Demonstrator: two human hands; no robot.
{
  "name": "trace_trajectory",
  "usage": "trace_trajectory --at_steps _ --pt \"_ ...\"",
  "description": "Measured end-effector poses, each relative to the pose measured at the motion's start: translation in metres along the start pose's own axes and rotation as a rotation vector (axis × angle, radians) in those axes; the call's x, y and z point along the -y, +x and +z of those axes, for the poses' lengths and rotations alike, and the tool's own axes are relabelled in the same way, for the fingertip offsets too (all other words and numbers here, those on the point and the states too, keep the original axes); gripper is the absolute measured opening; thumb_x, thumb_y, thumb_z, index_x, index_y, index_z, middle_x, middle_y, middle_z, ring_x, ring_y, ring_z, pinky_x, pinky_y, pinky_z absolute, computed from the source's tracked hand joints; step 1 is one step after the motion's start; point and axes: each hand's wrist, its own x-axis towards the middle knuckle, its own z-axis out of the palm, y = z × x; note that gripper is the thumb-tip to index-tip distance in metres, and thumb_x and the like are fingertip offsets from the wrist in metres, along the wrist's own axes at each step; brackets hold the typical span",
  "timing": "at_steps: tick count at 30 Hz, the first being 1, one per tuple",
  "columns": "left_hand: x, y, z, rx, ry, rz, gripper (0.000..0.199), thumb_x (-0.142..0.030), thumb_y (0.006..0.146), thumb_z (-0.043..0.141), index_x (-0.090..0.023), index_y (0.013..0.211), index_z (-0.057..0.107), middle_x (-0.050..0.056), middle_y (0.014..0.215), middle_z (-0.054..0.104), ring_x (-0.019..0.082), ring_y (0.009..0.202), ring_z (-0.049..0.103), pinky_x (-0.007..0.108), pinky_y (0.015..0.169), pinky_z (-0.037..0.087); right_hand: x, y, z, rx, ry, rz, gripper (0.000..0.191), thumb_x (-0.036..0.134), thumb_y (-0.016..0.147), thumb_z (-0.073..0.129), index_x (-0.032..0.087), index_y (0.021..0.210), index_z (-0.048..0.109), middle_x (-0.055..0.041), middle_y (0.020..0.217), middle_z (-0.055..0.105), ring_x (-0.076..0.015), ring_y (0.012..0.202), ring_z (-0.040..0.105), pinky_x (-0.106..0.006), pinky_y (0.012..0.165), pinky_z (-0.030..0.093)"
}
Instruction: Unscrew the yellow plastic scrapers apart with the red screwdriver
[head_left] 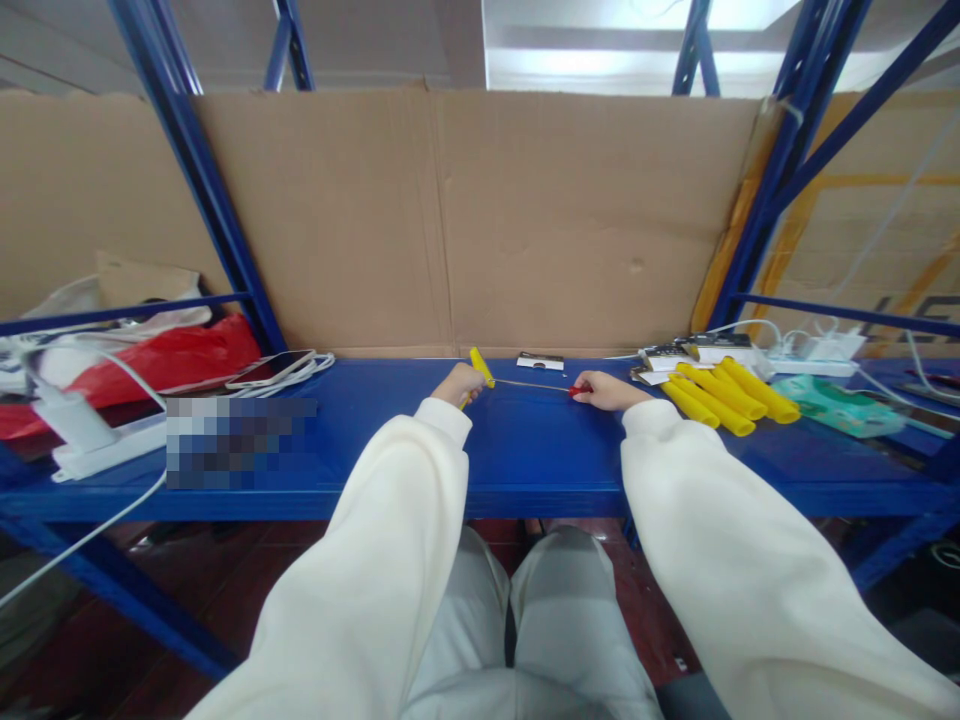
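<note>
My left hand point(459, 384) is closed around a yellow T-shaped tool point(482, 368), its wide head showing above the fingers. Much of its handle is hidden in the grip. My right hand point(602, 390) grips a red-handled screwdriver point(534, 385) with a long thin shaft pointing left. The shaft's tip meets the head of the yellow tool, or comes very close; I cannot tell which. Both hands are just above the blue bench top point(544, 450). Behind them lies a small black and white packet point(541, 361).
Several yellow tubular pieces point(739, 395) lie at the right by black and white boxes point(720, 348) and a green plastic packet point(836, 405). At the left are a white power strip point(112, 450), cables and a red bag point(180, 355). A cardboard panel point(562, 220) closes the back.
</note>
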Motion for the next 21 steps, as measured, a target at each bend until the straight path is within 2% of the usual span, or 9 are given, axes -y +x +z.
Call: trace_trajectory --at_steps 11,17,21 --pt "0.0024 0.0034 -0.0003 0.021 -0.019 0.009 0.021 -0.009 0.085 0.068 -0.016 0.068 0.057 -0.006 0.047 0.042 0.009 0.042 0.04 0.022 0.047 0.031 0.0053 -0.0018 -0.0022 0.012 0.013 0.017 0.006 0.015 0.087 0.066 0.019 0.092 0.066 -0.0056 0.096 0.074 -0.0182 0.089 0.069 -0.027 0.082 0.052" --pt "0.0017 0.0004 -0.0009 0.018 -0.021 0.0 0.027 -0.004 0.088 0.061 -0.016 0.065 0.053 -0.006 0.047 0.042 0.008 0.042 0.038 0.021 0.047 0.03 0.0044 -0.0016 -0.002 -0.002 0.008 -0.003 0.008 0.014 0.086 0.066 0.019 0.092 0.067 -0.0051 0.092 0.074 -0.0184 0.088 0.069 -0.027 0.082 0.052" --pt "0.0018 0.0003 -0.0007 0.013 -0.03 0.005 0.03 -0.004 0.085 0.064 -0.017 0.061 0.05 -0.005 0.046 0.042 0.008 0.042 0.039 0.022 0.049 0.031 0.0032 -0.0013 -0.0012 -0.007 0.013 0.002 0.007 0.013 0.085 0.067 0.018 0.091 0.067 -0.0059 0.093 0.074 -0.0186 0.088 0.069 -0.027 0.082 0.052"
